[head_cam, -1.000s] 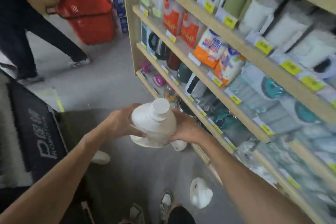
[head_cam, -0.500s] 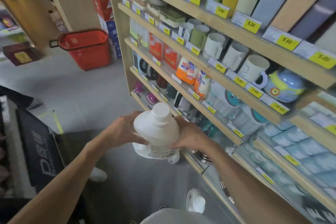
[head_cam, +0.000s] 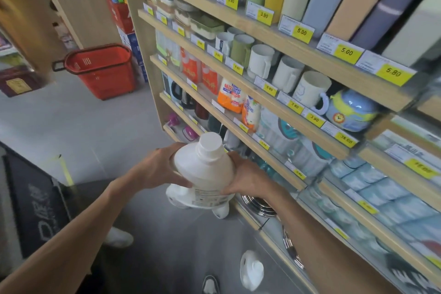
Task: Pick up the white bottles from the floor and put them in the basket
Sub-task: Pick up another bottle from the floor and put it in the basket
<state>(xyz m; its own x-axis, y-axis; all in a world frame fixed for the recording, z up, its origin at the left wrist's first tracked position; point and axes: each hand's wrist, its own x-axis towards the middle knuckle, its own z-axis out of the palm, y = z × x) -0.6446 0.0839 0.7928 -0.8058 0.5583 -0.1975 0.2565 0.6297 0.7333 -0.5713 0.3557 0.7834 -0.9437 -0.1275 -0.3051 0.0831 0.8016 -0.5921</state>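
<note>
A white bottle (head_cam: 205, 169), cap up, is held off the floor (head_cam: 83, 126) between 2 hands. The left hand (head_cam: 158, 167) curls round its near side, and the right hand (head_cam: 248, 180) clasps the far side. White shapes show just under it; I cannot tell whether they are held. A loose bottle (head_cam: 251, 270), also white, lies on the floor below, near a shoe (head_cam: 210, 285). The red basket (head_cam: 102, 69) stands well apart, beside the end of the shelf unit (head_cam: 343, 70), which carries mugs (head_cam: 261, 61) and yellow price tags (head_cam: 301, 32). Grey floor lies between bottle and basket, and a dark mat (head_cam: 35, 205) lies to the left.
</note>
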